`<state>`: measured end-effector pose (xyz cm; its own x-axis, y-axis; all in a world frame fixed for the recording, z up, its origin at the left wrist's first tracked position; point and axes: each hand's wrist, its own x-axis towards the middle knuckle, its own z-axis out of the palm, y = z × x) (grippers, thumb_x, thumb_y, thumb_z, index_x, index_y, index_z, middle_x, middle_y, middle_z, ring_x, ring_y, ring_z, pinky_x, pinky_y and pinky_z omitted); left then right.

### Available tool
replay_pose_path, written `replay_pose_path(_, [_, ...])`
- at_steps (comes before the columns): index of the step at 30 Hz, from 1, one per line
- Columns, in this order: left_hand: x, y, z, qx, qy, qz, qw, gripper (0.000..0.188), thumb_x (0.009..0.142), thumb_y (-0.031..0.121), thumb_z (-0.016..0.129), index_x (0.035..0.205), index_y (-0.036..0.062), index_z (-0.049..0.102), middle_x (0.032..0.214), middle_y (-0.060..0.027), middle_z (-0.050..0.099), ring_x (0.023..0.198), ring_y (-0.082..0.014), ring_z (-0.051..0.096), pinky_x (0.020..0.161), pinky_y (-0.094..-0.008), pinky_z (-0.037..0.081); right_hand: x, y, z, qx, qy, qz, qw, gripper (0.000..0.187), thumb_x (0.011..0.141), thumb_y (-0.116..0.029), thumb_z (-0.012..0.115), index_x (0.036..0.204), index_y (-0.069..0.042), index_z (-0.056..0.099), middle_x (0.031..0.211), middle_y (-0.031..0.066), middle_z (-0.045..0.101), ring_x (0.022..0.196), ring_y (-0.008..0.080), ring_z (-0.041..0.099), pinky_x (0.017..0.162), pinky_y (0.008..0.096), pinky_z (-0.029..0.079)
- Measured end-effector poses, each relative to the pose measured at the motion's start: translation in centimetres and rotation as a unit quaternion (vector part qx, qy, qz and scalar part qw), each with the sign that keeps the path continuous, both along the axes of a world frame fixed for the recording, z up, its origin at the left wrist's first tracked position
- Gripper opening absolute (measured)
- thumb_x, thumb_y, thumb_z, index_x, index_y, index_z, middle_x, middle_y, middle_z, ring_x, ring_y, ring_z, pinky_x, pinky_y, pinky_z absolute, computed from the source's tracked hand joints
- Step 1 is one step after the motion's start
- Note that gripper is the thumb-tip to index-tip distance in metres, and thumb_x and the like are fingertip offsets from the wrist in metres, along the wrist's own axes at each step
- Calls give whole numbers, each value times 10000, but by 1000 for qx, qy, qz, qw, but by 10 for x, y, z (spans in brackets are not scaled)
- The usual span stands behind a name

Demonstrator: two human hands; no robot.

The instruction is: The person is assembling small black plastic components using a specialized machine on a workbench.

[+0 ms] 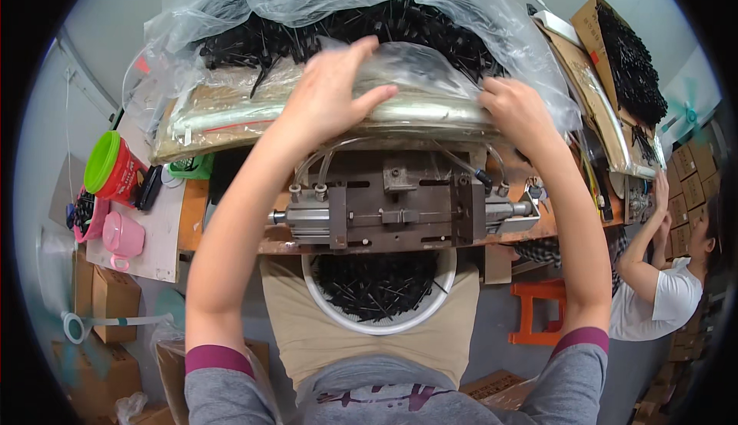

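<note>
At the far side of the bench, a wide cardboard box lined with see-through plastic holds a heap of thin black plastic parts. Slightly blurred, my left hand is over the box's near edge, thumb and fingers apart, with nothing seen in it. My right hand has its fingers curled on the plastic sheet at the right of the heap. Between my forearms sits a dark metal fixture with a cylinder at each side. A white basket of similar black parts rests between my thighs.
A red bucket with a green rim and a pink cup stand at the left. Another open box of black parts is at the far right. A person works there, near an orange stool.
</note>
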<state>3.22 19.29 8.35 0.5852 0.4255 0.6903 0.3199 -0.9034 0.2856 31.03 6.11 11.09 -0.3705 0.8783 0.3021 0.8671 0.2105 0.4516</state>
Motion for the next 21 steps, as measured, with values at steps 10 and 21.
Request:
replay_pose_path(10, [7, -9, -1, -17, 109, -18, 994, 511, 886, 507, 679, 1147, 69, 724, 1062, -102, 671, 1039, -288, 597, 944, -385, 455, 70, 20, 21, -81, -14, -184, 979, 192, 762, -58, 635, 910, -47, 755, 922, 134, 729, 846, 316, 696, 781, 415, 563])
replay_pose_path(21, [0, -6, 0, -54, 118, -28, 991, 624, 833, 588, 685, 1132, 42, 737, 1183, -77, 651, 1139, -236, 543, 1005, -360, 386, -32, 118, 92, 259, 56, -105, 959, 824, 767, -270, 780, 1450, -117, 344, 1090, 157, 633, 983, 323, 646, 839, 412, 551])
